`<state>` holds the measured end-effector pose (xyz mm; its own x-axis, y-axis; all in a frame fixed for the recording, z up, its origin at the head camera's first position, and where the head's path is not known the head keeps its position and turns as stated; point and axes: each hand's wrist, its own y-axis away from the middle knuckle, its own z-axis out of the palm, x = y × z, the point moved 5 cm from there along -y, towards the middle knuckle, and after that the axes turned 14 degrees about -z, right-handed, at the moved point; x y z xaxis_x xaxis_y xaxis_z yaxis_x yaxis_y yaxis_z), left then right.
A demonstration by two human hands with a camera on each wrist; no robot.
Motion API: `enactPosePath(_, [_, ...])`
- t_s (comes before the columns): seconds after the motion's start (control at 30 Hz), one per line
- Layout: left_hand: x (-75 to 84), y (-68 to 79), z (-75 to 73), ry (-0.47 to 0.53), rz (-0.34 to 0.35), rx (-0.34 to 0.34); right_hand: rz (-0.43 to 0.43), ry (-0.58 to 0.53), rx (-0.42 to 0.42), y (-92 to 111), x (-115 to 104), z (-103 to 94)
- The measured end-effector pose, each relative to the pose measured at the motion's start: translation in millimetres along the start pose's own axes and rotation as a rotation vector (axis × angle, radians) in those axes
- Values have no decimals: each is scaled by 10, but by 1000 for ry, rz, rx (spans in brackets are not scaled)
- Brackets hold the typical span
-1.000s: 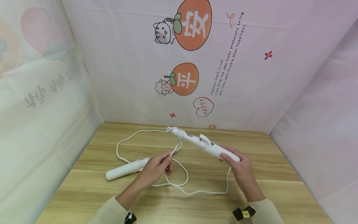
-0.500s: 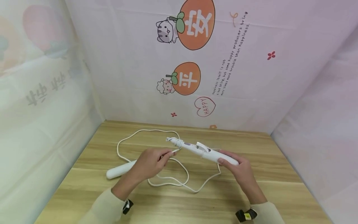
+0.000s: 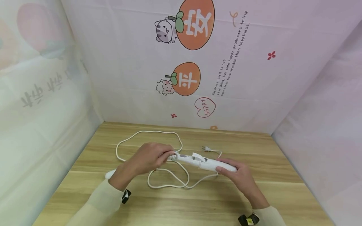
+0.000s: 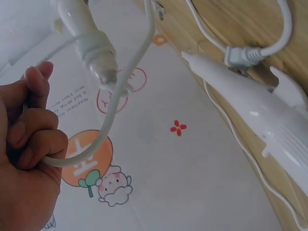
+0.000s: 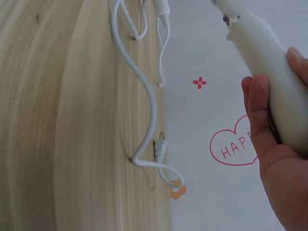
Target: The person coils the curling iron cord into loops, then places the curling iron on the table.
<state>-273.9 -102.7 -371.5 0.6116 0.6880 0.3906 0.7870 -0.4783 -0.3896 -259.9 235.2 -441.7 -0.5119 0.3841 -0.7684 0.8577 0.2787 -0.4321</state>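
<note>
A white curling iron (image 3: 188, 159) with a lever and a purple button is held above the table. My right hand (image 3: 238, 175) grips its thick rounded end, thumb on the near side. Around its thin end lie several turns of white cord (image 4: 108, 115). My left hand (image 3: 147, 157) is at that end; in the left wrist view its curled fingers hold the cord. A second white curling iron (image 4: 250, 101) lies on the table, mostly hidden behind my left hand in the head view. Near the back lies a two-pin plug (image 3: 207, 148).
Loose loops of white cord (image 3: 167, 187) spread over the wooden table (image 3: 198, 207) below the held iron. A printed cloth (image 3: 135, 78) stands at the back edge, and cloth walls close in both sides. Another plug (image 4: 240, 57) rests by the second iron.
My left hand has risen from the hanging cord to the held iron's thin end. That iron has come down and lies more level. A plug now shows on the table behind it.
</note>
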Motion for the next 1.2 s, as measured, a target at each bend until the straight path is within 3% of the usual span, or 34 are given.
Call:
enactPosePath(0.13, [-71,-17,-20,-13,-4,17,-31,-37,-44,40,1,45])
enactPosePath(0.27, [-178,-25,22,50,-30,-41,-77,-102,-66,66,-19,66])
enactPosePath(0.43, [-314,-27,111,208,-98,-158,-108,-194,-79,91,-46,35])
enactPosePath(0.73, [-368,-40,238,522,-243,-362,-123,-267,-60,92,-106,-52])
enactPosePath(0.83, [-369,6,317,617,-231,-364,-115,-253,-40,72,-107,-63])
enactPosePath(0.97, [-335,68,461,721,-179,-316,-109,-298,-5,42,-94,-61])
enactPosePath(1.1, [-318,130,621,780,-340,-305,-95,-348,32,23,-81,-52])
enactPosePath(1.2, [-285,168,679,760,-447,-264,-44,-303,69,11,-67,-52])
